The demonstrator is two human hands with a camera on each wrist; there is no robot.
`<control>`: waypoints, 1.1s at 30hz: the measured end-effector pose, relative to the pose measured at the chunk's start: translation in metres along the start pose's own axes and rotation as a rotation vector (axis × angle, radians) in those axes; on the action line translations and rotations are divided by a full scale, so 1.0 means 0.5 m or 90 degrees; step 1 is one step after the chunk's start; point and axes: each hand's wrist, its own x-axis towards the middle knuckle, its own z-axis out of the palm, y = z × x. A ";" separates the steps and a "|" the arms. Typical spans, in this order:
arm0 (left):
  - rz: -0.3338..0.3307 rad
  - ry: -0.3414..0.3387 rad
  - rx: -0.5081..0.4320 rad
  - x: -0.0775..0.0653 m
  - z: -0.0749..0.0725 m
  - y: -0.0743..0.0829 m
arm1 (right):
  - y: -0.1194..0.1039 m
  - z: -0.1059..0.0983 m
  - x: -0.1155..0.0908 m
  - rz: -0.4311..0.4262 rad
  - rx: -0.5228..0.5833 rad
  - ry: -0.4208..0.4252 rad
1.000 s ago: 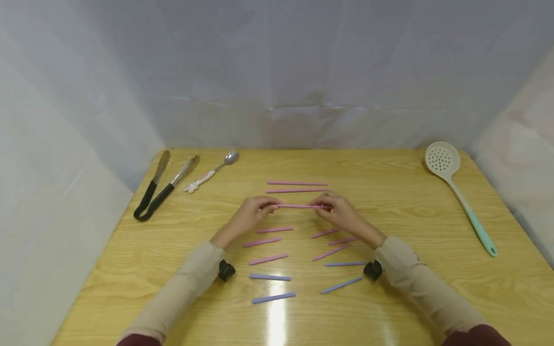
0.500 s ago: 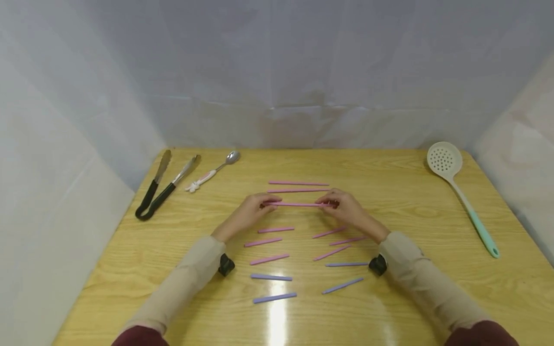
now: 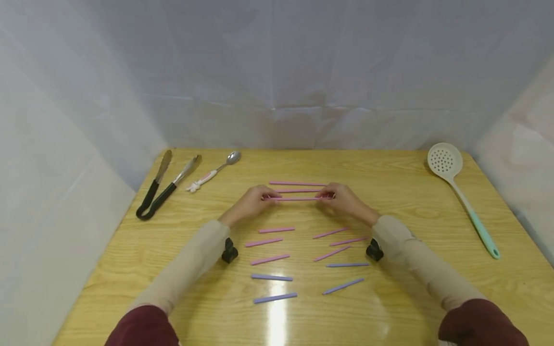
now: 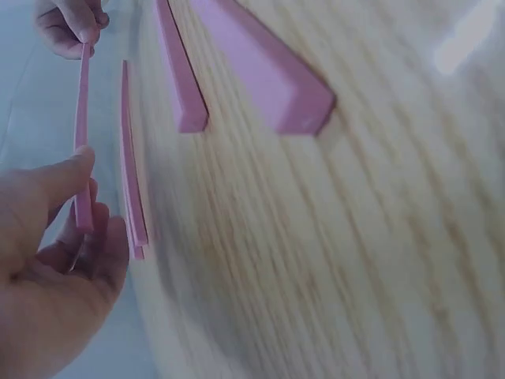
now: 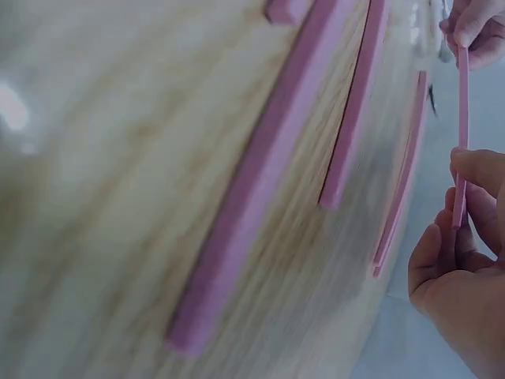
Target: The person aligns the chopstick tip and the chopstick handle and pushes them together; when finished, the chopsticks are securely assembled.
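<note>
Two hands, left hand (image 3: 250, 203) and right hand (image 3: 344, 202), each pinching one long pink stick (image 3: 297, 198) by its ends.

Both ends of the long pink stick (image 3: 297, 198) are hidden under the fingers of the left hand (image 3: 250, 203) and right hand (image 3: 346, 201), while the wrist views blur the near pink sticks and crop them at the frame edge.

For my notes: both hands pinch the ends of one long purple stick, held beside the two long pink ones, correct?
Nearly: the held stick is pink, not purple, as the head view shows. The left hand and right hand pinch its ends beside the two long pink sticks.
</note>
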 end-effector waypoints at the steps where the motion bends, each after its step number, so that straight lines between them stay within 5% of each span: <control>1: -0.003 -0.004 0.003 0.003 0.000 -0.003 | 0.001 0.000 0.004 0.008 0.003 -0.007; 12: -0.037 -0.037 0.008 0.025 0.008 -0.021 | 0.017 0.010 0.023 0.056 0.028 -0.063; 33: -0.053 -0.068 0.023 0.031 0.014 -0.023 | 0.018 0.015 0.026 0.079 -0.003 -0.078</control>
